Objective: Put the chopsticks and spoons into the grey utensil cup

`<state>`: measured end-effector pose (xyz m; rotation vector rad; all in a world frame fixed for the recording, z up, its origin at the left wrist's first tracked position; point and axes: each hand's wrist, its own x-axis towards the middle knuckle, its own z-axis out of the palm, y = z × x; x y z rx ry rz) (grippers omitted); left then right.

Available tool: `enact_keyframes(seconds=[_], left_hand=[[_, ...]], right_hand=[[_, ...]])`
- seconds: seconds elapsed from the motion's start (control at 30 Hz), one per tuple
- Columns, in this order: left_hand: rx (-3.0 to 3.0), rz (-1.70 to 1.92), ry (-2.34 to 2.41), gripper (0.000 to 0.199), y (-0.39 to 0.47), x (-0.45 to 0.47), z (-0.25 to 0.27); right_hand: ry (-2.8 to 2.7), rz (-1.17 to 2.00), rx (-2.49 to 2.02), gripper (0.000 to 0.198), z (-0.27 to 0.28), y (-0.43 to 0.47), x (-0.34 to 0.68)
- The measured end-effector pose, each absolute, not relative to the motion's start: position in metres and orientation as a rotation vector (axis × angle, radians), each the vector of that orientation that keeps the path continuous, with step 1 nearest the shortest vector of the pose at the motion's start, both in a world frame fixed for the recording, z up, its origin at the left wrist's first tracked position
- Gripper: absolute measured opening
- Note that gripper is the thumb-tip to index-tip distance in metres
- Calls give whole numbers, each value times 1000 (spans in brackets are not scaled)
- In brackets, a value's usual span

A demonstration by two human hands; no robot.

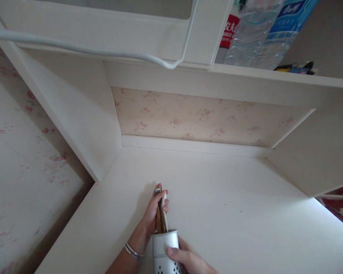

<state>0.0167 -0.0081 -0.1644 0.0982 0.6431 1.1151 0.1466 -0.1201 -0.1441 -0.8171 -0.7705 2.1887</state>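
Note:
My left hand (152, 214), with two bands on its wrist, is closed around a bundle of chopsticks (160, 221). Among them are a shiny metal piece, perhaps a spoon, and a white stick-like utensil (165, 219). The lower ends of the bundle go down into the mouth of a silvery utensil holder (163, 244) with small round holes in its lower wall. My right hand (187, 258) grips this holder from the right, thumb across its front. The holder's bottom lies beyond the frame edge.
Both hands are above a white desktop (217, 190) with white side panels. Floral wallpaper (174, 118) shows behind. A shelf (274, 78) overhead holds plastic bottles (246, 38) and small items. A white cable (103, 49) crosses the upper left. Red items (341, 207) sit far right.

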Motion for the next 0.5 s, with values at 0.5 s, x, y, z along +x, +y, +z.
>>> enact_keyframes(seconds=[0.5], left_hand=[[421, 1367, 1051, 18, 63, -33, -134]], right_hand=[[-902, 2078, -850, 60, -133, -131, 179]])
